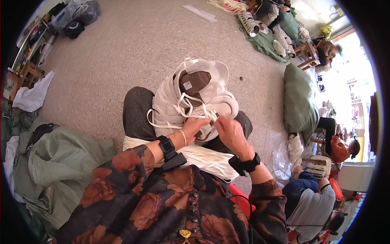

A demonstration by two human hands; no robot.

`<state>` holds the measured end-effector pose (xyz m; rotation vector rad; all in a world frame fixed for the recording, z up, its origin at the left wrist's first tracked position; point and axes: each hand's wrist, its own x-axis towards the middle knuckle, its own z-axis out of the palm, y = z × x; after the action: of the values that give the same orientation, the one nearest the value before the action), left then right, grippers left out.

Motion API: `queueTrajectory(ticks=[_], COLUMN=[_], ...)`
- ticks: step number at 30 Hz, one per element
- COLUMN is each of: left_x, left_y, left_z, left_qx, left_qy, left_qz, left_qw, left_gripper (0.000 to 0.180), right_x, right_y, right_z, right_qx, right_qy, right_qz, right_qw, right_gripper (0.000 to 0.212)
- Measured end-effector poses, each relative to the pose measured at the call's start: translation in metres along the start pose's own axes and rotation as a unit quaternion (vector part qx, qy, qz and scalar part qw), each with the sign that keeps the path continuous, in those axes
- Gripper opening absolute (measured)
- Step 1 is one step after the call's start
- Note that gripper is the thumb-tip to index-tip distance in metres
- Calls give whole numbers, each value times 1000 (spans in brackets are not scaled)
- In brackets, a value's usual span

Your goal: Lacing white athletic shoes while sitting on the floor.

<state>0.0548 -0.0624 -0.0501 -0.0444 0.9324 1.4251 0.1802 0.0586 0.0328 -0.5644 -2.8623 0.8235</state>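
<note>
Several white sneakers lie bunched on my lap, the top white sneaker [221, 81] showing its brown insole with a small pale label. Loose cream shoelaces [187, 105] trail over the uppers and hang in loops at the left. My left hand [196, 127] is closed on a sneaker near its eyelets, thumb on top. Close beside it, my right hand [232, 135] is closed in a pinch at a shoelace by the eyelets; its fingertips are partly hidden. A thick bundle of cream laces [207, 159] rests across my lap below the sneakers.
Green sacks [73, 150] lie on the left, and a stuffed green sack [300, 97] stands at right. More sneakers [250, 24] rest on green cloth at the far right. Several people sit along the right side. Dark bags [77, 18] and shelving occupy the far left.
</note>
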Motion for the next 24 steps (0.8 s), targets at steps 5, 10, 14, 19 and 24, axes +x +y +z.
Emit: queueTrajectory(ticks=[5,10,14,19,24], left_x=[-3,4,-5,3,-3], left_y=[20,8,8,3,6], left_z=[10,5,-5,-9,-14], left_qx=[-72,-55,-98,-137,-130], left_qy=[2,-17,-29,22,26], left_qz=[-132,-113,-82,-99,-91], left_qw=[989,992,991,985,987], left_gripper=[23,25,32,36,33], right_x=[-8,-12,-56,-243,-228], right_y=[3,9,36,197,159], right_z=[13,13,-32,-62,-61], right_qx=[25,51,99,-210,-189], right_qy=[13,32,-103,-284,-276], right_qz=[-10,-31,123,214,332], right_qw=[1000,998,982,911,882], right_gripper=[18,18,23,25,26])
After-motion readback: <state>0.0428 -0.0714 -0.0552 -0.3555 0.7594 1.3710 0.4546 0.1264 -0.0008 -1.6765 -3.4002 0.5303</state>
